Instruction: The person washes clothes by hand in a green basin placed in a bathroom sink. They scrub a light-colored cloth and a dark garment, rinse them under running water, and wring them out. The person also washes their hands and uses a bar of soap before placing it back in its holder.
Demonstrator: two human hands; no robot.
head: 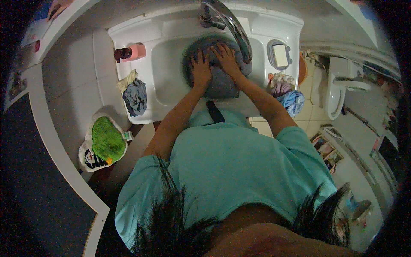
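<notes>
Both my hands rest palm down on a rounded, dark grey piece of fabric in the white washbasin. My left hand lies on its left part, fingers spread. Just to the right, my right hand presses on the upper middle, its fingers also apart. Neither hand visibly grasps the fabric, and the palms are hidden. Above the right side of the fabric arches a chrome faucet; whether water runs is hard to tell.
On the left ledge are a pink pump bottle and crumpled grey cloth. A soap bar in its dish and bunched cloths sit on the right ledge. A green-and-white fluffy towel hangs left. A toilet stands right.
</notes>
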